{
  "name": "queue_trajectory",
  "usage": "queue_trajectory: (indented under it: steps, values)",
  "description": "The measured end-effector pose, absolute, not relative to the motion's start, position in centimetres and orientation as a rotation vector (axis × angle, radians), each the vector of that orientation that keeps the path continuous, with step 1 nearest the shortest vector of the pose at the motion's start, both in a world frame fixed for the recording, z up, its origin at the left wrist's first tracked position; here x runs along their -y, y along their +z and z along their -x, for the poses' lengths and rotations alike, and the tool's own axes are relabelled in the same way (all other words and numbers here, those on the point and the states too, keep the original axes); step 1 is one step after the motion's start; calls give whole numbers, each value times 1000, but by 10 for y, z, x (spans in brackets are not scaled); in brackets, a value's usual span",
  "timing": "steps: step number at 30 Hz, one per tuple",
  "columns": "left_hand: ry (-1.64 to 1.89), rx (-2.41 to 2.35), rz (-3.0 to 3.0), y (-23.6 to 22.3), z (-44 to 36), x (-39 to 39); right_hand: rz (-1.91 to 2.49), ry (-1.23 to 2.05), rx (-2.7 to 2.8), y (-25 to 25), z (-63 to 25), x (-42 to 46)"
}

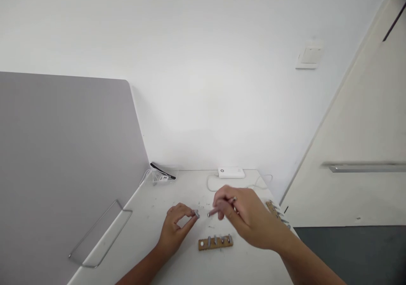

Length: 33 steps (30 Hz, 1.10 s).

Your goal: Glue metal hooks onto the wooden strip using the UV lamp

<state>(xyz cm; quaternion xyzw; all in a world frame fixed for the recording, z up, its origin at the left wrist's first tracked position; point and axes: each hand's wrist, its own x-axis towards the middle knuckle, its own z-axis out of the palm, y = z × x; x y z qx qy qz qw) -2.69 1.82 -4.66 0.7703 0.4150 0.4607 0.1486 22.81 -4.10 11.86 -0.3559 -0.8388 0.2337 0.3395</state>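
Observation:
My left hand (pixel 177 226) pinches a small grey cylindrical piece (pixel 196 214) between thumb and fingertips, above the white table. Just to the right, my right hand (pixel 236 211) grips a thin stick-like tool (pixel 213 212); its shiny tip points left toward the grey piece, with a gap between them. The fingers cover most of the tool, so its exact kind is unclear. Below both hands lies a brown strip (pixel 205 247) with several grey pieces (pixel 215 239) standing in it and one round white spot, perhaps a hole, at its left end.
A second brown strip (pixel 271 207) with grey pieces lies at the table's right edge, partly behind my right forearm. At the back are a white device (pixel 231 173) with a cable and a clear tray (pixel 173 169). A grey panel (pixel 69 158) with a wire frame (pixel 119 234) borders the left.

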Motion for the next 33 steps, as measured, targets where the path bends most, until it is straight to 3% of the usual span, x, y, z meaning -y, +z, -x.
queue_trajectory:
  steps: [5, 17, 20, 25, 33]
  values:
    - [1306, -1151, -2227, -42, 25, -16, 793, 522, 2497, 112, -218, 34]
    - [1251, -1068, -2052, -39, 19, -2, 880, 160, 2310, 59, -205, -16]
    - [1279, -1056, -2010, -36, 18, -1, 859, 287, 2398, 62, -212, -14]
    - [1283, -1081, -2013, -38, 19, 0, 606, 782, 2446, 74, -208, 5]
    - [1245, -1089, -2086, -36, 16, 5, 831, 444, 2261, 62, -200, -7]
